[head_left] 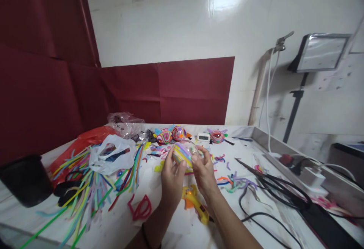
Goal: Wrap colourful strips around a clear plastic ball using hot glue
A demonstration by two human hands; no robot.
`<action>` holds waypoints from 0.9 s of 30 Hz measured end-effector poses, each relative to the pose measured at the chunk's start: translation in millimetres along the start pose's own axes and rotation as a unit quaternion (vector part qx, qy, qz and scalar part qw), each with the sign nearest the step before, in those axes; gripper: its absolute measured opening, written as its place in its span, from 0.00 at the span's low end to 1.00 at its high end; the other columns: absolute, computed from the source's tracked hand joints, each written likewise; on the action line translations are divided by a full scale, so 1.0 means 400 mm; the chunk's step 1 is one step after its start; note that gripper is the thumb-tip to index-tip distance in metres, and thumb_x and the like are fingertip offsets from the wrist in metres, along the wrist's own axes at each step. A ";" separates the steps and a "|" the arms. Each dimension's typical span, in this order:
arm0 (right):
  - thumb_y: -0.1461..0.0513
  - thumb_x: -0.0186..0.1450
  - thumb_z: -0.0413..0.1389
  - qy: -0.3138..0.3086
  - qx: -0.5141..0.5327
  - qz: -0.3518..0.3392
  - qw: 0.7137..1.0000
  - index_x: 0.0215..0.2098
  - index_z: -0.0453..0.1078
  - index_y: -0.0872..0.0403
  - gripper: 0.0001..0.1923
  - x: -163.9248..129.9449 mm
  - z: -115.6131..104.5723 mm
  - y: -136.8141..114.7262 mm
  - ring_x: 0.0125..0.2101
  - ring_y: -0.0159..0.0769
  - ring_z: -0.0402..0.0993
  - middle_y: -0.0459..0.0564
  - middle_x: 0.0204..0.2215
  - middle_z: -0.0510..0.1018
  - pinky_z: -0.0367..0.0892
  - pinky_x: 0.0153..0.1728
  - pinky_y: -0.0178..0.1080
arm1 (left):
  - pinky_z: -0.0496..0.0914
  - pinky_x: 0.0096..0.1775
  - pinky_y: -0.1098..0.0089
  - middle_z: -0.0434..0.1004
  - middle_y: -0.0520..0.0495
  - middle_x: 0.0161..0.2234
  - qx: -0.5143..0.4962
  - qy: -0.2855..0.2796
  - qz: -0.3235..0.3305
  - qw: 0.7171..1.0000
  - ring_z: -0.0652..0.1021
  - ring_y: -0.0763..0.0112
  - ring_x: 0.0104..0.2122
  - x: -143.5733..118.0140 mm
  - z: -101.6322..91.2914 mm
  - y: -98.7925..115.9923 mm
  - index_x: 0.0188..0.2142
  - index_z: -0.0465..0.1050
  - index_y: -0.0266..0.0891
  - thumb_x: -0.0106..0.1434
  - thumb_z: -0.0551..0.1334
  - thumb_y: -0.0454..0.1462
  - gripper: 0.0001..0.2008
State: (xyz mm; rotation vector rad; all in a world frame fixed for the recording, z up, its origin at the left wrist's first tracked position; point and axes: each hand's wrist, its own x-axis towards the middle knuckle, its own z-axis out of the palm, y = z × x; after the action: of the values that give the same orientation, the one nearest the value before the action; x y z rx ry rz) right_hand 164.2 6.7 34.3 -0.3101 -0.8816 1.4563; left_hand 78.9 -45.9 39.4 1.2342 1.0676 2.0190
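A clear round shell, partly covered with rows of pastel fuzzy pipe cleaners [182, 153], is held between my two hands above the table. My left hand [172, 175] grips its left side, thumb on the striped rows. On the right, my right hand [204, 169] has its fingers closed at the bare, see-through part. Whether a small piece is pinched there is hidden. Below the hands lies a yellow glue gun [196, 203]. Behind them sit finished-looking colourful pipe cleaner figures [165, 136] and another such figure [217, 135].
Bundled pipe cleaners [93, 188], a white plastic bag [112, 154] and a black bin [27, 180] are at left. Large black scissors [280, 188], a cable [256, 218] and pipe cleaner scraps [236, 182] lie at right. A small white digital clock [203, 137] stands at the back.
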 end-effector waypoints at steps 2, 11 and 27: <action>0.56 0.48 0.71 -0.007 -0.004 -0.006 1.000 0.48 0.60 0.48 0.34 -0.002 0.001 -0.001 0.39 0.40 0.80 0.47 0.36 0.82 0.71 0.42 0.41 | 0.67 0.57 0.60 0.64 0.33 0.62 -0.012 -0.003 0.006 1.000 0.67 0.54 0.61 0.000 -0.005 -0.005 0.61 0.59 0.37 0.61 0.63 0.45 0.32; 0.58 0.50 0.70 -0.051 -0.065 -0.043 0.996 0.49 0.59 0.47 0.34 -0.013 0.007 0.001 0.44 0.42 0.79 0.51 0.43 0.82 0.72 0.43 0.43 | 0.65 0.58 0.57 0.64 0.36 0.62 -0.020 -0.021 0.009 1.000 0.68 0.53 0.60 0.034 -0.045 0.010 0.60 0.60 0.39 0.60 0.64 0.45 0.31; 0.55 0.50 0.70 -0.093 -0.119 0.007 0.989 0.50 0.58 0.46 0.35 -0.026 0.022 0.006 0.52 0.46 0.74 0.53 0.47 0.79 0.72 0.47 0.47 | 0.66 0.56 0.61 0.68 0.37 0.59 0.069 -0.019 -0.034 0.997 0.68 0.55 0.59 0.040 -0.078 0.044 0.60 0.61 0.34 0.59 0.61 0.42 0.31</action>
State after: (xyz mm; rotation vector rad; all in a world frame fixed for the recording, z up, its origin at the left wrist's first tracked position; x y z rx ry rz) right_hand 157.8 -5.5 34.9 -0.3619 -1.2097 1.4095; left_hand 43.2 -53.8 53.5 1.2830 1.2301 1.8901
